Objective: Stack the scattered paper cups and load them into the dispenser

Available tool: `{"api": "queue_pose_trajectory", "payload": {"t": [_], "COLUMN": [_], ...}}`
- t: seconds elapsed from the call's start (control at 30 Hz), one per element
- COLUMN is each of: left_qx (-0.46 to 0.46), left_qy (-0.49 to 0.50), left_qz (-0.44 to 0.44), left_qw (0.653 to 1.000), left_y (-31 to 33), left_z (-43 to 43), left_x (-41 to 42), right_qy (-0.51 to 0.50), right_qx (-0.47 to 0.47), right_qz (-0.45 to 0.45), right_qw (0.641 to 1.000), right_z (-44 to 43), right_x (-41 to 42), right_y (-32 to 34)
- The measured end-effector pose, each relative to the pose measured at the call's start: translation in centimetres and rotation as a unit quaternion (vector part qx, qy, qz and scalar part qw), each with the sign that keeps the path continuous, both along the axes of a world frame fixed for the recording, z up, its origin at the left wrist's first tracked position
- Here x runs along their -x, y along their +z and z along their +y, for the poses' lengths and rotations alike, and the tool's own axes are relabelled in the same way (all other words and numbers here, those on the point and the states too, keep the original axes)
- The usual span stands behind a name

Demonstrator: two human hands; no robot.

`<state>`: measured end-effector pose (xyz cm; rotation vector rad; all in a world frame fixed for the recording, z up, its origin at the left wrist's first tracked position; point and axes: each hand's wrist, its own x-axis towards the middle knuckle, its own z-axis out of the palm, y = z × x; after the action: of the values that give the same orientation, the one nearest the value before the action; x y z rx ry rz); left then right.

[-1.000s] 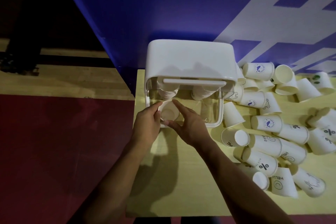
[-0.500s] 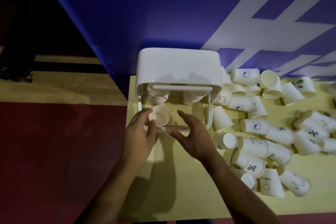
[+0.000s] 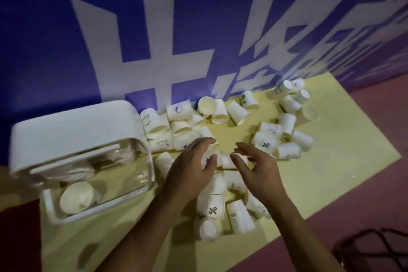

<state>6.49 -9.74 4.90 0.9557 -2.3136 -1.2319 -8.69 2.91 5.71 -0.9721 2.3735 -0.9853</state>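
The white cup dispenser (image 3: 72, 130) stands at the left of the yellow table (image 3: 331, 161). One paper cup (image 3: 77, 197) lies in its clear front tray, with stacked cups above it under the lid. Several scattered white paper cups (image 3: 265, 139) lie on their sides to the dispenser's right. My left hand (image 3: 192, 168) curls its fingers and thumb round a cup with a purple logo (image 3: 208, 158) in the pile. My right hand (image 3: 258, 168) hovers just to the right with fingers spread, its thumb close to a neighbouring cup (image 3: 227, 161).
A blue wall (image 3: 55, 51) with large white characters rises right behind the table. Reddish floor (image 3: 364, 194) lies to the right, with a dark wire object (image 3: 375, 247) at the bottom right. More cups (image 3: 212, 207) lie under my forearms near the table's front.
Both hands left the dispenser's tray and moved right to the cup pile. The cup stayed in the tray. My left hand took hold of a cup; the view swung right.
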Motion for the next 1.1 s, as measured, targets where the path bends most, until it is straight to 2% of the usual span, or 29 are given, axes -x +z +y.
{"api": "queue_pose_trajectory", "payload": {"t": [0.27,0.43,0.5,0.67,0.77,0.87,0.93,1.03,1.07,1.1], "left_qx": [0.012,0.095,0.155,0.31,0.381,0.412,0.406,0.367,0.332,0.276], "left_qy": [-0.017,-0.075,-0.131,-0.27,-0.336,-0.371,-0.372,-0.348,-0.322,-0.273], "left_qz": [-0.053,-0.147,-0.222,-0.358,-0.389,-0.391,-0.383,-0.362,-0.351,-0.326], "left_qw": [0.998,0.982,0.954,0.838,0.768,0.735,0.742,0.783,0.814,0.862], "left_y": [-1.8,-4.1,-5.5,-9.1,-9.8,-10.2,-10.6,-10.3,-10.0,-9.5], "left_z": [0.0,-2.9,-4.6,-7.8,-8.7,-9.4,-9.7,-10.1,-10.1,-9.9], "left_x": [15.1,22.3,24.5,27.9,29.1,29.8,29.7,29.5,29.4,29.1], "right_qy": [-0.007,0.016,0.026,0.064,0.09,0.117,0.14,0.178,0.184,0.184], "right_qx": [0.006,-0.019,-0.026,-0.057,-0.068,-0.079,-0.093,-0.11,-0.117,-0.13], "right_qz": [-0.043,-0.046,-0.053,-0.05,-0.049,-0.038,-0.016,0.026,0.041,0.055], "right_qw": [0.999,0.999,0.998,0.995,0.992,0.989,0.986,0.977,0.975,0.973], "right_z": [1.8,1.1,0.6,-0.7,-1.5,-2.7,-3.7,-6.3,-7.2,-8.1], "right_x": [13.3,20.4,22.6,26.4,27.8,29.3,30.4,32.2,32.7,32.9], "right_y": [-1.1,-2.2,-2.8,-4.9,-6.0,-7.0,-7.6,-8.6,-9.0,-9.4]}}
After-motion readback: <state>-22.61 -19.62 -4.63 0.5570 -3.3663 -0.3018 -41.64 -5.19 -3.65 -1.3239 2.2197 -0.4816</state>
